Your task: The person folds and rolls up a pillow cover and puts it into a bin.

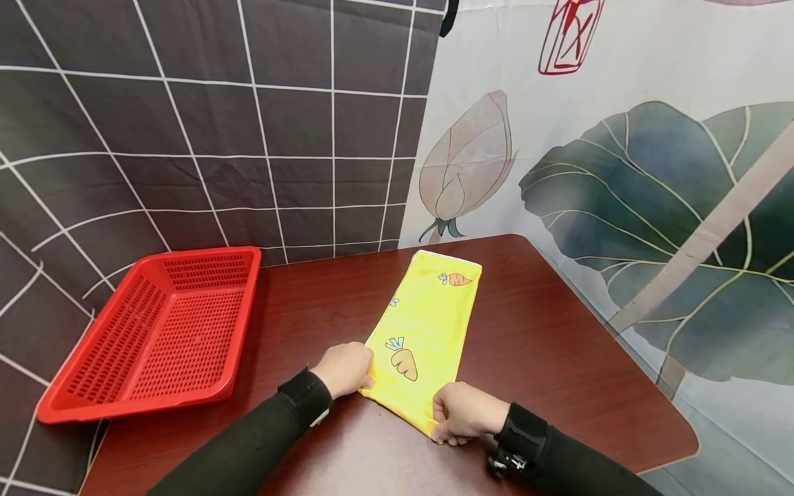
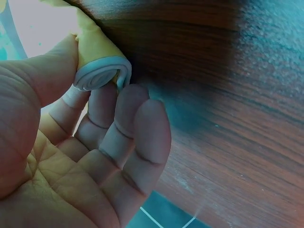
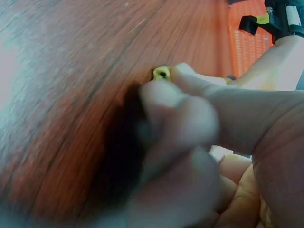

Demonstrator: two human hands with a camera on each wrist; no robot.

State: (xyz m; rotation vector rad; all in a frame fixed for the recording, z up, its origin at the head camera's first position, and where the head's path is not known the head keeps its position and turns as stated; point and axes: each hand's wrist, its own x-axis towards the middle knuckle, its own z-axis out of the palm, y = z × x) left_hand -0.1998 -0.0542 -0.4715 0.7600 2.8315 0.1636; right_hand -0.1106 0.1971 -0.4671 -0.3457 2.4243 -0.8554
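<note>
A yellow cloth (image 1: 428, 324) with carrot prints lies as a long folded strip on the table, its near edge rolled up. My left hand (image 1: 344, 370) pinches the near left corner. In the left wrist view the rolled end (image 2: 102, 73) shows white spiral layers, with the thumb on one side and the fingers curved on the other. At the near right corner my right hand (image 1: 465, 413) pinches the same edge. The right wrist view shows a small yellow roll end (image 3: 161, 72) at the right hand's fingertips (image 3: 183, 71); the fingers there are blurred.
A red plastic basket (image 1: 242, 331) with perforated walls stands on the left side. The dark reddish wooden table (image 1: 558, 358) has a rounded right corner. Behind it hang a grey grid-patterned cloth (image 1: 298, 131) and a white curtain (image 1: 484, 62) with lotus prints.
</note>
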